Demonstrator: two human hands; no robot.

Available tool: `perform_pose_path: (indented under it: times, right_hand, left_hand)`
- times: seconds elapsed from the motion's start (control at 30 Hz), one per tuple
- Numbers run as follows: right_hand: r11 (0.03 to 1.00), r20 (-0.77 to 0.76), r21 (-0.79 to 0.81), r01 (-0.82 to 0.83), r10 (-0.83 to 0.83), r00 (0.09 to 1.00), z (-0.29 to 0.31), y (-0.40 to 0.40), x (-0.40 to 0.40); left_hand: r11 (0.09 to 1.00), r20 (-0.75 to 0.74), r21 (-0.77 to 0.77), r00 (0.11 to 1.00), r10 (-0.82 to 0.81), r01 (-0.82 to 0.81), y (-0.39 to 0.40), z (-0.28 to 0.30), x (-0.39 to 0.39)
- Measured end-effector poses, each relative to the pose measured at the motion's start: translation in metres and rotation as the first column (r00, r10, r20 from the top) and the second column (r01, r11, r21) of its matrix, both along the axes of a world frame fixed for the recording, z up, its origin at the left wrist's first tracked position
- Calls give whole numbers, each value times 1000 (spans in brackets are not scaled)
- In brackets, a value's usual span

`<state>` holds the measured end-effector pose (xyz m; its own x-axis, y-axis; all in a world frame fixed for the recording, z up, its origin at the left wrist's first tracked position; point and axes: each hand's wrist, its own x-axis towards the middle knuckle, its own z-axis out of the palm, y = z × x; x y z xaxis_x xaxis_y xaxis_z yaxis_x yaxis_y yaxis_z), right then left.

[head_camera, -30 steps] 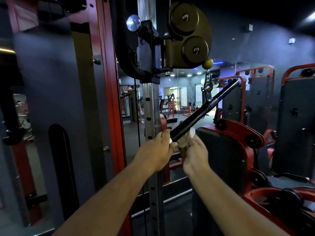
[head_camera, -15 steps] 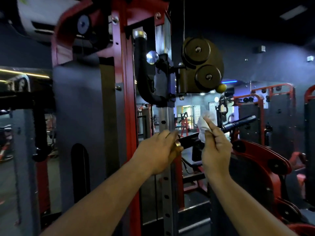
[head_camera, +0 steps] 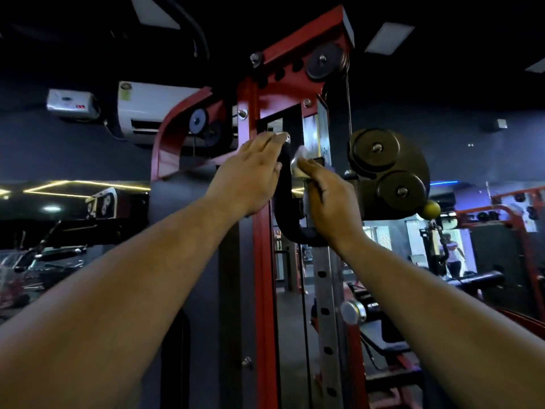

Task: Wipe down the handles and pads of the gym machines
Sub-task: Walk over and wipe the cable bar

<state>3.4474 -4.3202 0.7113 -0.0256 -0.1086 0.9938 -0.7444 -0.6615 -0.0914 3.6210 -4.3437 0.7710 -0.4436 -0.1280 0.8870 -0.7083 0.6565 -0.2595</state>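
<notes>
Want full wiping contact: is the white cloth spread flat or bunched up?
Bunched. The white cloth shows as a crumpled wad pinched in the right hand, against the black curved handle. The left hand rests on the handle's top.

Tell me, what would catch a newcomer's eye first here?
Two bare hands raised at the centre: the left hand rests on the top of a curved black handle, and the right hand presses a white cloth against it. Behind stands the red machine frame, with dark round pulleys to the right.
</notes>
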Motion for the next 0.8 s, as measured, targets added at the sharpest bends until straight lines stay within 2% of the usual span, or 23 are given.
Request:
perform_pose_path:
  times: [0.1,0.17,0.33,0.47,0.53,0.63,0.7,0.8]
  right_hand:
    - [998,-60,26,65,-63,996,28,-13,10]
    - [995,-79,20,94,-92,993,33,-23,13]
    - [991,-192,44,124,-114,975,-17,-28,0]
    - [986,-350,46,161,-135,927,-51,-18,-24]
    - [991,-338,-10,133,-129,932,-37,-12,-29]
    - [979,-240,-166,122,-160,957,13,-11,-20]
    - [968,-270,-149,203,-237,933,40,-19,-6]
    - [929,-360,-202,309,-363,859,38,-34,7]
  left_hand:
    - [991,49,131,998,30,-36,-5,23,-1]
    - [986,59,165,998,24,-34,-7,30,-2]
    - [981,65,193,998,-12,-1,-16,25,1]
    - [977,95,212,995,-28,7,-20,28,5]
    - [975,93,219,995,-44,23,-21,31,7]
    - [972,61,223,994,-86,71,-17,34,10]
    - [966,21,229,991,-129,121,-13,37,11]
    - [961,-2,231,988,-153,149,-9,39,11]
